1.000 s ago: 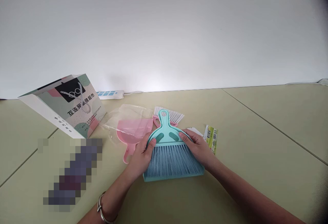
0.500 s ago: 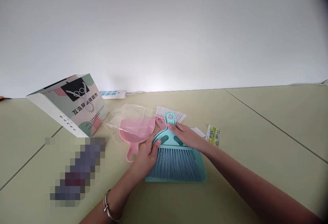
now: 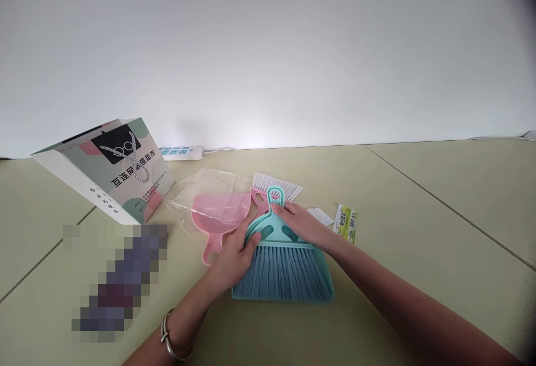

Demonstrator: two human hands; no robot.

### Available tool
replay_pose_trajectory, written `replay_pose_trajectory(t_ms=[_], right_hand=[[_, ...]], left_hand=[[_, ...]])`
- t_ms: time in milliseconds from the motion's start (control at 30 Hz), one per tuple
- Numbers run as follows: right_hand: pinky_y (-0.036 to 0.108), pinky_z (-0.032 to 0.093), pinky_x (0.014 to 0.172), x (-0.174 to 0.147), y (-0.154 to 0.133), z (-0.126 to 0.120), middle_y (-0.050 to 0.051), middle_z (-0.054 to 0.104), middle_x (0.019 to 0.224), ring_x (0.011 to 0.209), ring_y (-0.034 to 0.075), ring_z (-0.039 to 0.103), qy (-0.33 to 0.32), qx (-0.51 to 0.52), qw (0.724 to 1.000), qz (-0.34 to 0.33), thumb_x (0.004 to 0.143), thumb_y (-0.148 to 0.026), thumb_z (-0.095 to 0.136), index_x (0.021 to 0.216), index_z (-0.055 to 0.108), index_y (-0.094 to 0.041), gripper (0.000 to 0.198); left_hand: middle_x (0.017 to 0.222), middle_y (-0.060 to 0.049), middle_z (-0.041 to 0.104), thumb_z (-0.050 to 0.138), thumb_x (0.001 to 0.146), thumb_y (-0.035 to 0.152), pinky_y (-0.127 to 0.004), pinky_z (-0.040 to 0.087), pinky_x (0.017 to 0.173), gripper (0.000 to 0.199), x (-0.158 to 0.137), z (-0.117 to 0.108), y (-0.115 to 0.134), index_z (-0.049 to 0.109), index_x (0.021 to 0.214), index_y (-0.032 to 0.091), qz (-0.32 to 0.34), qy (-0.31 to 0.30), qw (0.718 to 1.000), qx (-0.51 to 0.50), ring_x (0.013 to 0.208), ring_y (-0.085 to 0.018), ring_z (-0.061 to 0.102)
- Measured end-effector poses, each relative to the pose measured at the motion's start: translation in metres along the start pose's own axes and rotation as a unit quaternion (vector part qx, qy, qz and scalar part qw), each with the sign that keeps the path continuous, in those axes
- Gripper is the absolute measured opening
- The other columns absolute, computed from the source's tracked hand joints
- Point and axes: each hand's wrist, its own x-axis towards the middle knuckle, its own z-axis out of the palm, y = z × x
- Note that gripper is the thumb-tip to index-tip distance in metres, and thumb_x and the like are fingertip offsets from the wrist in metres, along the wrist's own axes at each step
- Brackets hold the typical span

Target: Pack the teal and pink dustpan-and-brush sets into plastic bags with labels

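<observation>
A turquoise hand brush with grey-blue bristles lies in a matching turquoise dustpan, handles pointing away from me. My left hand grips their left edge, fingers beneath and thumb on top beside the bristles. My right hand is closed around the right side near the handle, thumb on the handle's base. Just behind, a pink dustpan lies partly under a clear plastic bag. A pink brush with white bristles sits beside it, partly hidden by the turquoise set.
A paper gift bag with rope handles leans at the left. Behind it a white power strip lies against the wall. To the right are a white card and a green-yellow label. A blurred dark patch covers the floor at left.
The turquoise brush and dustpan have shifted slightly toward me, both hands still holding on. The view has moved a little; the other things lie as before.
</observation>
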Motion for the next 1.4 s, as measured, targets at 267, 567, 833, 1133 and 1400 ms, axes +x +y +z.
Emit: replay_pose_trajectory(t_ms=[267, 567, 833, 1133, 1400], right_hand=[[0.037, 0.052, 0.080, -0.007, -0.016, -0.007, 0.007, 0.064, 0.113, 0.103, 0.026, 0.060, -0.052, 0.075, 0.995, 0.028, 0.082, -0.063, 0.044, 0.113, 0.061, -0.025, 0.052], [0.039, 0.048, 0.078, -0.019, 0.055, -0.102, 0.011, 0.066, 0.101, 0.091, 0.025, 0.062, 0.156, -0.106, 0.977, 0.102, 0.081, -0.052, 0.049, 0.091, 0.060, -0.018, 0.037], [0.033, 0.043, 0.062, -0.022, 0.100, -0.124, 0.010, 0.064, 0.080, 0.077, 0.025, 0.059, 0.155, -0.256, 0.935, 0.190, 0.053, -0.055, 0.068, 0.070, 0.054, -0.019, 0.042], [0.026, 0.018, 0.040, -0.075, 0.032, -0.140, -0.005, 0.043, 0.044, 0.033, 0.004, 0.027, 0.136, 0.027, 0.987, 0.085, 0.058, -0.066, 0.062, 0.061, 0.048, -0.024, 0.045], [0.017, 0.026, 0.030, -0.067, -0.032, -0.047, -0.004, 0.059, 0.054, 0.032, 0.004, 0.040, -0.008, 0.198, 0.980, -0.028, 0.064, -0.054, 0.070, 0.067, 0.043, -0.022, 0.042]], left_hand=[[0.114, -0.005, 0.064, 0.046, 0.086, 0.043, -0.038, 0.040, 0.095, 0.035, 0.001, -0.005, 0.000, 0.054, 0.115, 0.025, -0.015, -0.003, 1.000, 0.002, 0.110, -0.025, 0.055], [0.111, -0.004, 0.063, 0.043, 0.086, 0.045, -0.032, 0.045, 0.087, 0.036, 0.000, -0.014, 0.015, 0.053, 0.113, 0.023, -0.017, 0.032, 0.999, -0.027, 0.102, -0.022, 0.058], [0.117, -0.003, 0.061, 0.044, 0.086, 0.046, -0.034, 0.044, 0.090, 0.037, -0.001, -0.013, 0.012, 0.053, 0.114, 0.024, -0.018, 0.037, 0.999, -0.029, 0.105, -0.022, 0.056], [0.111, -0.001, 0.062, 0.044, 0.086, 0.048, -0.031, 0.043, 0.088, 0.036, 0.002, -0.009, 0.007, 0.050, 0.114, 0.026, -0.048, 0.102, 0.993, -0.046, 0.104, -0.020, 0.056], [0.107, -0.001, 0.065, 0.049, 0.082, 0.054, -0.032, 0.047, 0.084, 0.038, 0.001, -0.003, 0.003, 0.052, 0.110, 0.028, -0.092, 0.119, 0.981, -0.119, 0.103, -0.021, 0.059]])
